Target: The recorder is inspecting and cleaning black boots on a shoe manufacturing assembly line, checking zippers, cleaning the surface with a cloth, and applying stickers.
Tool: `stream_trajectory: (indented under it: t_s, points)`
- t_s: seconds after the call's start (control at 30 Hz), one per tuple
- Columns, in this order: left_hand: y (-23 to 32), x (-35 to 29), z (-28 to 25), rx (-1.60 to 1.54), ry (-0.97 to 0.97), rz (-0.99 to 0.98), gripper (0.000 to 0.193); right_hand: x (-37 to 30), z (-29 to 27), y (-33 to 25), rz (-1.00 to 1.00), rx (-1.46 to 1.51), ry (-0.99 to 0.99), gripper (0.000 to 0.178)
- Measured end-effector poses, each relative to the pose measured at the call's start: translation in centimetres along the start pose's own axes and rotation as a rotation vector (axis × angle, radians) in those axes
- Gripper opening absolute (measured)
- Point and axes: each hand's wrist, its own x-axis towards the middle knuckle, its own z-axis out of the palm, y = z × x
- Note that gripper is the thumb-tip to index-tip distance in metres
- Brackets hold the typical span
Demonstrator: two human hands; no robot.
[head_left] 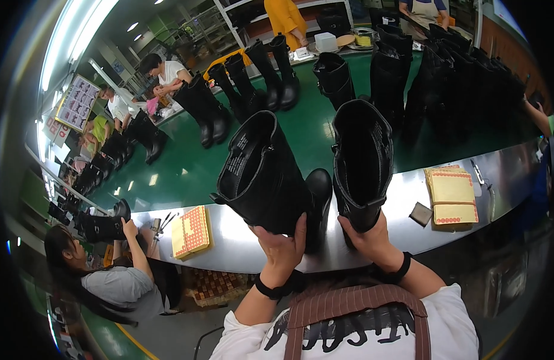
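Observation:
Two tall black boots stand in front of me at the metal edge of the bench. Around the lower back of the left boot my left hand is closed, its thumb up along the shaft; that boot leans to the left. My right hand grips the right boot low on its heel side, and this one is more upright. Both shafts gape toward me, with pale print inside the left one. The left boot's rounded toe points away from me; the right boot's toe is hidden behind its shaft.
A green bench top carries several more black boots beyond mine. Stacks of yellow-and-red cards lie at either side, with a dark square block near the right one. A co-worker at left holds another boot.

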Motion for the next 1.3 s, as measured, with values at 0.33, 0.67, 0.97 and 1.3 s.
stream_trajectory:
  t_s: [0.33, 0.67, 0.97, 1.3]
  points:
    - [0.5, 9.3, -5.9, -0.333, 0.176, -0.001, 0.088, -0.3, -6.6, 4.4, -0.021, 0.218, 0.179, 0.031]
    - [-0.3, 6.4, -5.1, -0.458, -0.004, -0.077, 0.113, -2.8, -8.0, 5.1, 0.325, 0.037, -0.104, 0.068]
    - [-3.9, -6.4, -2.0, -0.513, -0.655, -0.792, 0.069, -3.8, -9.9, 1.3, -0.267, 0.087, 0.113, 0.034]
    - [1.2, 8.7, -8.7, 0.008, 0.166, 0.001, 0.054, 6.2, -1.6, -8.2, -0.172, 0.290, -0.226, 0.015]
